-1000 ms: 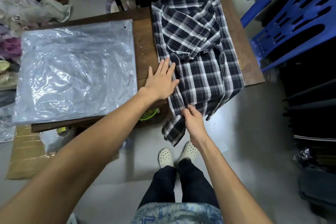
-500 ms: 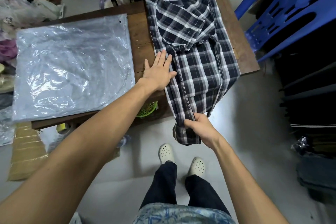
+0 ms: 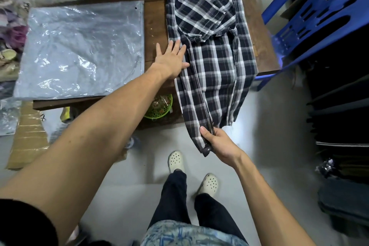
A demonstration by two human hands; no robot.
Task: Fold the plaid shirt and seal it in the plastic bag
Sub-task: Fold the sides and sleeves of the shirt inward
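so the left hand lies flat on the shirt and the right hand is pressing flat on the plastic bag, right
Not quite. In the head view the right hand grips the hanging bottom end of the plaid shirt, well away from the plastic bag. The left hand does lie flat on the shirt.

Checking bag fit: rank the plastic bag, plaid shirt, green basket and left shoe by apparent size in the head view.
1. plastic bag, largest
2. plaid shirt, narrower as folded
3-4. green basket and left shoe: look alike; the basket is partly hidden under the table, so unranked
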